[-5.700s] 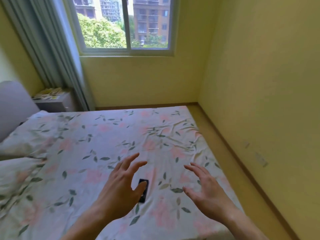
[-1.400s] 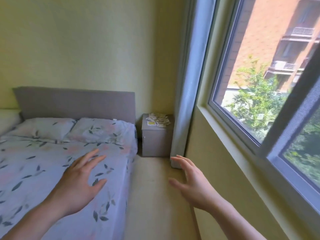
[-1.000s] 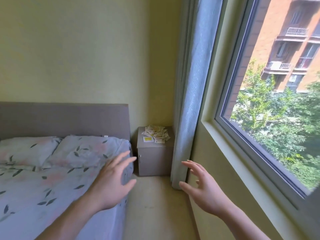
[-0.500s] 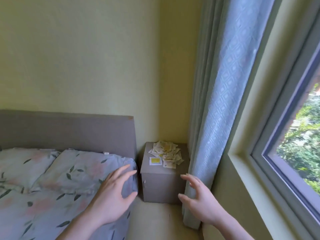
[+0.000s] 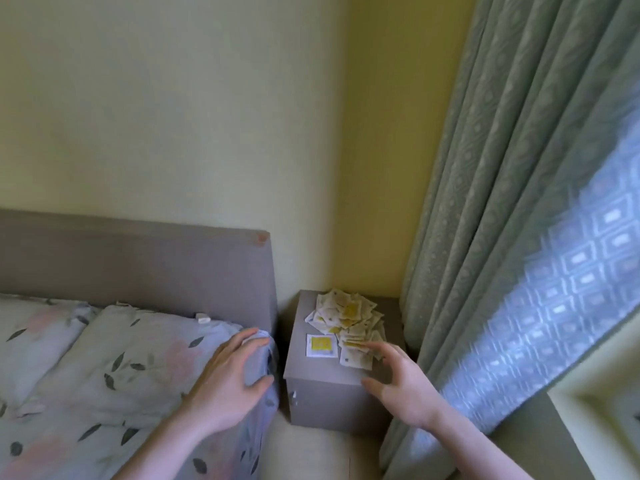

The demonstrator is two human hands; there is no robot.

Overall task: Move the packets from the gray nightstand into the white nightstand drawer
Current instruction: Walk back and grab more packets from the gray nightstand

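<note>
Distance to the gray nightstand [image 5: 329, 400] has been closed, packets [image 5: 348, 327] still heaped on its top, right hand [image 5: 401, 382] spread empty just beside them for a grab, left hand [image 5: 230, 382] held open over the pillow [image 5: 131, 358].

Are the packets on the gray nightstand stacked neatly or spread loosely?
Spread loosely: the packets overlap at mixed angles on the gray nightstand, one lying apart.
</note>
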